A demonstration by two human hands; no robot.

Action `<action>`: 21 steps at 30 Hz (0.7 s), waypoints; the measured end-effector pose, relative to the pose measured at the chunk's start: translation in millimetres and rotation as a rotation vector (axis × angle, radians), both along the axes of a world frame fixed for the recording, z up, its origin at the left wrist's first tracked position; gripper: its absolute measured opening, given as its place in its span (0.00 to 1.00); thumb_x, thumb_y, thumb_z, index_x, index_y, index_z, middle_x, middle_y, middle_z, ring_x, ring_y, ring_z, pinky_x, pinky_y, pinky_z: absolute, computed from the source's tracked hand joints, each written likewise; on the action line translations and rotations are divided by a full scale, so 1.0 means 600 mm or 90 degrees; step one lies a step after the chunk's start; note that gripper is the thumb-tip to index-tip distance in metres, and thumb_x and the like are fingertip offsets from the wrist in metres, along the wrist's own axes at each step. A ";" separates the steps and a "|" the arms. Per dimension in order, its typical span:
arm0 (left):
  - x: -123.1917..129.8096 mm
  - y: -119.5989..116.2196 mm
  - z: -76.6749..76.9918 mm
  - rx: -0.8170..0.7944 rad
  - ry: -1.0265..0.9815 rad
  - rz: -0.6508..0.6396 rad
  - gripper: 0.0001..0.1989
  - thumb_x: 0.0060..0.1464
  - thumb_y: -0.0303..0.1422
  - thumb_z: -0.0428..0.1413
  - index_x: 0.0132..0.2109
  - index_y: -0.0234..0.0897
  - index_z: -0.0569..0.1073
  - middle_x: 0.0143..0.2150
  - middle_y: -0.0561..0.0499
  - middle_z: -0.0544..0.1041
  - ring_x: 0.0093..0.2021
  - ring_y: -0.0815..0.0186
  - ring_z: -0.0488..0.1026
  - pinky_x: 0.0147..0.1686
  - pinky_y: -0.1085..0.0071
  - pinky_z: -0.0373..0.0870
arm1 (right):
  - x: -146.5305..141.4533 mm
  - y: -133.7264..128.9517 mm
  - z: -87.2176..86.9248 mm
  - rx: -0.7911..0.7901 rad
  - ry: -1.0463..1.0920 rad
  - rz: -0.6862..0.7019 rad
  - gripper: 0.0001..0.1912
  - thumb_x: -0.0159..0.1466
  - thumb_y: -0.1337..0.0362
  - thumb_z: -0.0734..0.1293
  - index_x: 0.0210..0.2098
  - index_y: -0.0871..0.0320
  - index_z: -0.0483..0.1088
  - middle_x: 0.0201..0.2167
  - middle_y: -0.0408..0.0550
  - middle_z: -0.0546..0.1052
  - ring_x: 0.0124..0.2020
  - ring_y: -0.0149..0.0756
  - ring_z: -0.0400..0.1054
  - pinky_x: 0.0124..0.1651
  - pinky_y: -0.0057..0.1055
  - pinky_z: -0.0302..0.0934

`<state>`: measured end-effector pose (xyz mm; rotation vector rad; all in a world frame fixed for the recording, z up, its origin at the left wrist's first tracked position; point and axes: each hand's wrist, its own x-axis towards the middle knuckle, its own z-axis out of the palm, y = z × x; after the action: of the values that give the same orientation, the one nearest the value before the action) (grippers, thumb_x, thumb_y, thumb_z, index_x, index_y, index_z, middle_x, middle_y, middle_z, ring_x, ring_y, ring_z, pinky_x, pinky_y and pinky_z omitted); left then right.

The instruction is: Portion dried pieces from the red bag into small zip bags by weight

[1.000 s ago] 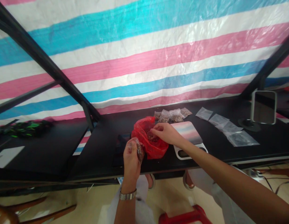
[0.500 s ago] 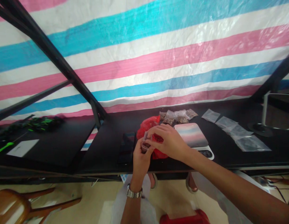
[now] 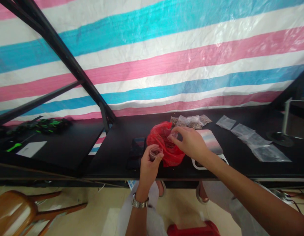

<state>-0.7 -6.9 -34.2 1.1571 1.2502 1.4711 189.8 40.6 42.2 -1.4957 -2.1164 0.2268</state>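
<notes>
Here's a small clear pouch [image 3: 154, 153] gripped in the left hand [image 3: 148, 167], just in front of a crumpled red plastic bag [image 3: 161, 137] on the black table [image 3: 110, 157], while the right hand [image 3: 191, 142] pinches a clear plastic piece [image 3: 173, 136] narrowly against the bag!

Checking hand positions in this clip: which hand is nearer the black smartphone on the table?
The left hand, holding a small clear bag, is nearer, right beside the black smartphone; the right hand is farther off, beyond the red plastic bag.
</notes>
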 end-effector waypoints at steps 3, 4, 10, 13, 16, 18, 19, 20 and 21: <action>-0.007 -0.006 0.002 -0.022 0.007 -0.031 0.18 0.48 0.41 0.71 0.43 0.40 0.80 0.36 0.50 0.82 0.37 0.63 0.78 0.40 0.70 0.74 | 0.001 0.004 -0.011 -0.117 -0.140 0.004 0.08 0.72 0.59 0.70 0.46 0.54 0.80 0.40 0.50 0.85 0.42 0.45 0.78 0.45 0.35 0.62; -0.008 -0.008 0.002 -0.028 0.012 -0.038 0.18 0.47 0.41 0.72 0.43 0.39 0.80 0.36 0.49 0.82 0.36 0.63 0.78 0.39 0.70 0.74 | 0.001 0.003 -0.015 -0.128 -0.173 0.004 0.09 0.72 0.59 0.70 0.47 0.54 0.79 0.41 0.51 0.85 0.44 0.46 0.78 0.45 0.35 0.61; -0.015 -0.013 -0.002 -0.053 0.019 -0.079 0.19 0.46 0.42 0.73 0.43 0.39 0.80 0.35 0.50 0.82 0.35 0.64 0.77 0.37 0.71 0.73 | -0.002 0.005 -0.030 -0.092 -0.255 -0.052 0.11 0.73 0.63 0.66 0.50 0.59 0.77 0.46 0.59 0.83 0.51 0.51 0.77 0.52 0.39 0.62; -0.015 -0.013 0.000 -0.058 0.008 -0.079 0.21 0.45 0.44 0.74 0.42 0.39 0.80 0.35 0.49 0.82 0.34 0.64 0.77 0.37 0.71 0.73 | -0.006 0.013 -0.033 -0.122 -0.226 -0.037 0.11 0.73 0.60 0.67 0.50 0.57 0.78 0.46 0.57 0.83 0.49 0.49 0.78 0.48 0.37 0.62; -0.012 -0.011 0.005 -0.059 0.001 -0.068 0.23 0.43 0.47 0.75 0.41 0.39 0.80 0.34 0.49 0.82 0.35 0.63 0.78 0.38 0.70 0.74 | -0.010 0.019 -0.031 -0.147 -0.191 -0.026 0.11 0.73 0.58 0.68 0.49 0.56 0.78 0.46 0.55 0.84 0.47 0.47 0.78 0.46 0.35 0.62; -0.009 -0.009 0.007 -0.056 -0.004 -0.062 0.24 0.42 0.49 0.75 0.41 0.39 0.81 0.35 0.48 0.83 0.35 0.63 0.78 0.38 0.70 0.75 | -0.013 0.021 -0.029 -0.152 -0.170 -0.025 0.10 0.73 0.58 0.68 0.48 0.55 0.79 0.46 0.53 0.84 0.47 0.46 0.79 0.45 0.34 0.61; -0.007 -0.008 0.008 -0.056 -0.007 -0.061 0.25 0.42 0.49 0.75 0.41 0.39 0.81 0.35 0.48 0.83 0.36 0.63 0.79 0.38 0.70 0.75 | -0.015 0.020 -0.028 -0.152 -0.158 -0.029 0.10 0.73 0.58 0.68 0.48 0.55 0.79 0.46 0.53 0.84 0.47 0.46 0.79 0.45 0.34 0.61; -0.006 -0.007 0.008 -0.057 -0.010 -0.061 0.25 0.41 0.49 0.75 0.42 0.39 0.81 0.35 0.48 0.83 0.35 0.63 0.78 0.37 0.70 0.75 | -0.016 0.020 -0.028 -0.149 -0.147 -0.033 0.10 0.73 0.57 0.68 0.48 0.54 0.79 0.45 0.52 0.84 0.46 0.45 0.78 0.45 0.34 0.61; -0.006 -0.007 0.008 -0.058 -0.013 -0.061 0.25 0.41 0.50 0.75 0.42 0.39 0.81 0.35 0.48 0.83 0.35 0.63 0.78 0.36 0.70 0.74 | -0.017 0.019 -0.027 -0.144 -0.141 -0.033 0.10 0.73 0.57 0.69 0.48 0.54 0.79 0.45 0.52 0.84 0.46 0.45 0.78 0.45 0.34 0.61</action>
<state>-4.1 -11.0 -29.4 1.1241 1.2178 1.3387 179.5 51.9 25.8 -1.7760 -2.2825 0.3033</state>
